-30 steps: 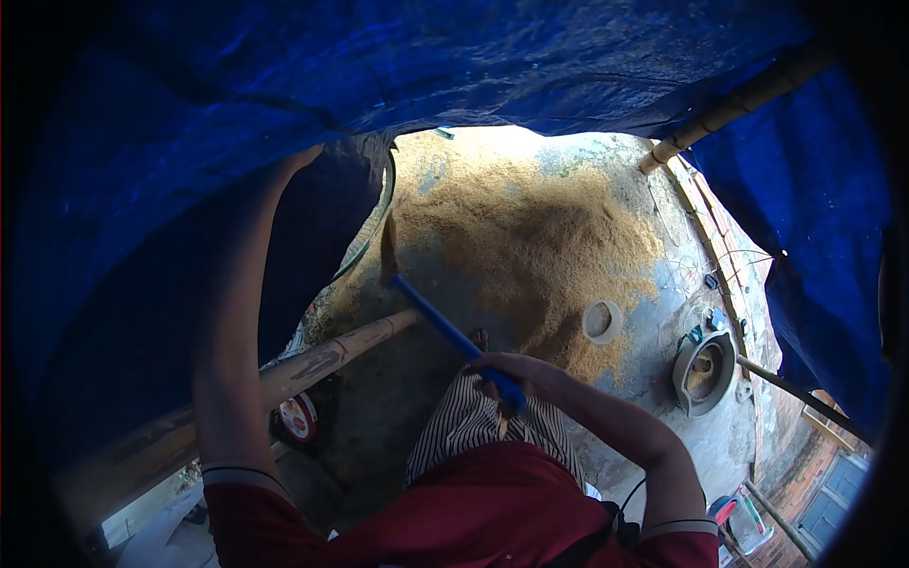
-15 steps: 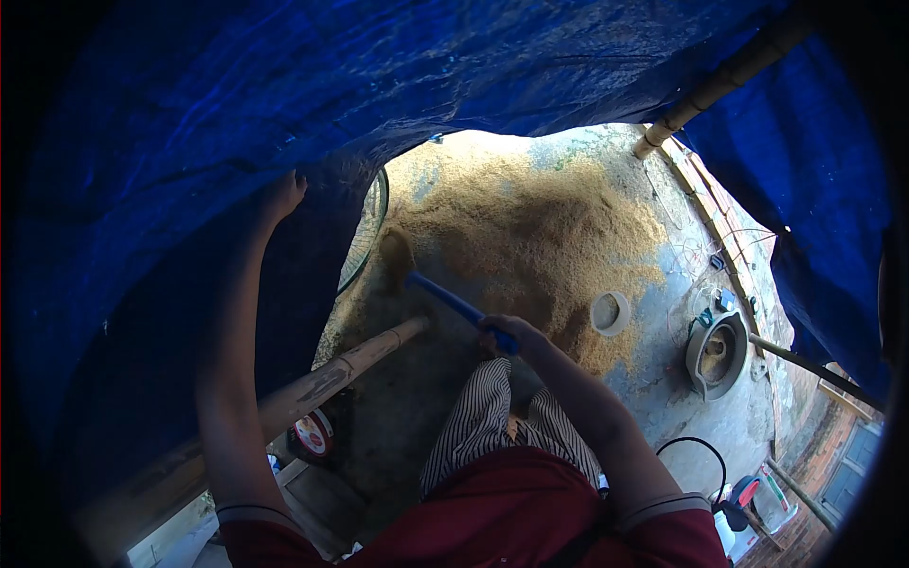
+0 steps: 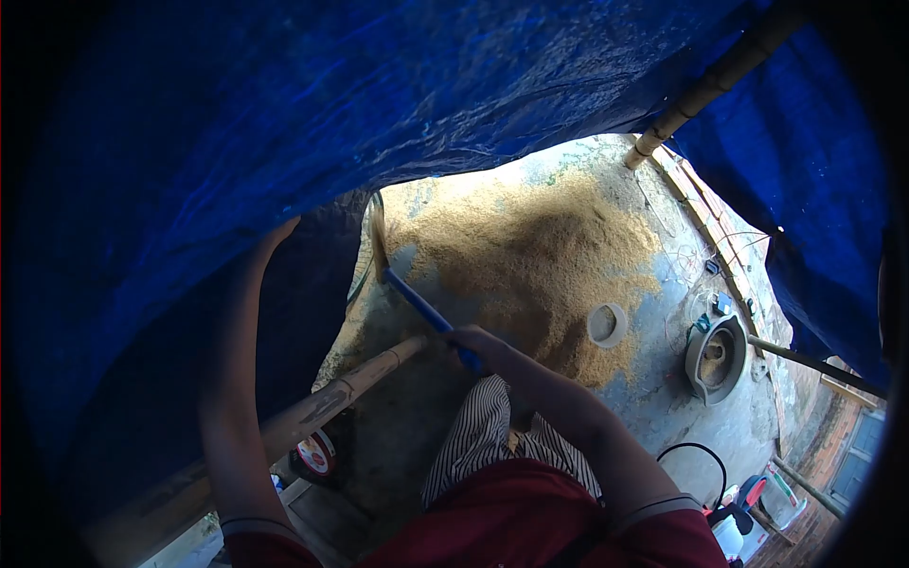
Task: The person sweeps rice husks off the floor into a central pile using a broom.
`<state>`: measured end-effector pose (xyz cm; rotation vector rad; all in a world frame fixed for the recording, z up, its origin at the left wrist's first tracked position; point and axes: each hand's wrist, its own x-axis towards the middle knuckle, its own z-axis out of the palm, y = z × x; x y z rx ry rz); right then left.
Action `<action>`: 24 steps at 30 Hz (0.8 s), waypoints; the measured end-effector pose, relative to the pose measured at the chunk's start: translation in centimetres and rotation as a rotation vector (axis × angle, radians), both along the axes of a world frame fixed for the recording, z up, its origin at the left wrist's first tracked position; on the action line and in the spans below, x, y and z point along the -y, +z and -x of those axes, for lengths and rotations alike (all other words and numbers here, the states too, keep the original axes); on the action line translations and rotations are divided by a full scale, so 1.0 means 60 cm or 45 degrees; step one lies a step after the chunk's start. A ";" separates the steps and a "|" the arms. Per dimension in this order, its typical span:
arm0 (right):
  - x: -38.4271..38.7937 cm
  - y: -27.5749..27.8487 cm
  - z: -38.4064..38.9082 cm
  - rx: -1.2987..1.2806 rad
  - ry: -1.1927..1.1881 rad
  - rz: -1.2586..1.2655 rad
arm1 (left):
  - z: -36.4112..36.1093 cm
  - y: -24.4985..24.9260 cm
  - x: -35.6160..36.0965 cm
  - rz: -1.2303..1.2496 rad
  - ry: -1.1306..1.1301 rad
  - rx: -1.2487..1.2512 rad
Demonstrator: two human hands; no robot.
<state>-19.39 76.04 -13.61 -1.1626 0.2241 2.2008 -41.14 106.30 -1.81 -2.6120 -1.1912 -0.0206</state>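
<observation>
My right hand [image 3: 471, 346] is wrapped round the end of a blue handle [image 3: 417, 301] whose brownish head [image 3: 379, 239] stands near the tarp's edge at the left of the opening. My left hand [image 3: 282, 230] is raised against the blue tarp [image 3: 312, 114]; its fingers are mostly hidden by the tarp. Beyond the handle a wide heap of golden grain or husks [image 3: 559, 256] lies on the concrete floor. A pale round container [image 3: 607, 325] sits at the heap's right edge.
A bamboo pole [image 3: 331, 386] runs across the lower left, and another [image 3: 701, 90] slants at the upper right. A grey basin [image 3: 717, 360] stands on the right. A red and white round object [image 3: 315, 452] lies below the left pole. Wires lie near the basin.
My right hand and the blue-handled tool have moved left, and the tool's head has moved up. The tarp's edge hangs lower, and my left hand is lower and more covered.
</observation>
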 end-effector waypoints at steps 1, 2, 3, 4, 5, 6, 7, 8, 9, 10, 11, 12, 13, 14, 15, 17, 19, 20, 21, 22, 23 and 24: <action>-0.022 -0.022 0.001 -0.010 -0.007 -0.009 | -0.002 0.003 -0.009 -0.010 -0.008 -0.011; -0.044 -0.038 0.005 0.033 -0.136 0.011 | 0.000 0.008 -0.017 -0.020 -0.017 -0.025; -0.056 -0.057 0.013 0.075 -0.260 0.039 | 0.005 0.010 -0.021 -0.024 -0.022 -0.042; -0.055 -0.075 0.011 0.059 -0.263 0.043 | 0.012 0.012 -0.024 -0.023 -0.027 -0.058; -0.047 -0.100 -0.007 -0.016 -0.313 0.018 | 0.016 0.011 -0.027 -0.026 -0.031 -0.066; -0.039 -0.107 -0.021 -0.088 -0.361 -0.002 | 0.023 0.012 -0.021 -0.023 -0.035 -0.072; -0.027 -0.112 -0.027 -0.088 -0.365 0.004 | 0.027 0.011 -0.014 -0.019 -0.039 -0.073; -0.014 -0.106 -0.034 -0.104 -0.422 0.040 | 0.028 0.006 -0.010 -0.011 -0.038 -0.069; -0.002 -0.096 -0.035 -0.121 -0.480 0.075 | 0.030 0.004 -0.005 -0.006 -0.037 -0.067; 0.003 -0.084 -0.033 -0.117 -0.478 0.072 | 0.030 0.005 -0.004 -0.009 -0.036 -0.062; 0.008 -0.065 -0.026 -0.133 -0.571 0.136 | 0.019 0.002 -0.020 -0.012 -0.032 -0.059; 0.014 -0.046 -0.017 -0.151 -0.668 0.202 | 0.021 0.004 -0.019 -0.011 -0.030 -0.058; 0.012 -0.026 -0.005 -0.149 -0.671 0.198 | 0.015 0.012 -0.017 -0.004 0.019 -0.091; 0.006 -0.004 0.012 -0.122 -0.648 0.189 | 0.009 0.016 -0.016 0.005 0.066 -0.121; 0.006 0.019 0.030 -0.091 -0.627 0.187 | 0.002 0.019 -0.013 0.012 0.059 -0.113; 0.003 0.108 0.074 0.300 -0.383 0.104 | -0.009 0.022 -0.011 0.008 0.074 -0.101; 0.026 0.129 0.099 0.337 -0.299 0.093 | -0.018 0.023 -0.010 0.007 0.089 -0.097; 0.031 0.133 0.101 0.367 -0.206 0.078 | -0.022 0.022 -0.010 0.004 0.096 -0.094; 0.027 0.112 0.096 0.375 -0.215 0.079 | -0.026 0.023 -0.009 0.002 0.105 -0.092; 0.017 0.075 0.087 0.275 -0.196 0.026 | -0.030 0.023 -0.009 0.002 0.111 -0.095; 0.007 0.040 0.079 0.172 -0.179 -0.029 | -0.035 0.024 -0.008 0.001 0.115 -0.103; -0.006 0.020 0.062 0.167 -0.196 -0.026 | -0.039 0.024 -0.008 -0.002 0.116 -0.114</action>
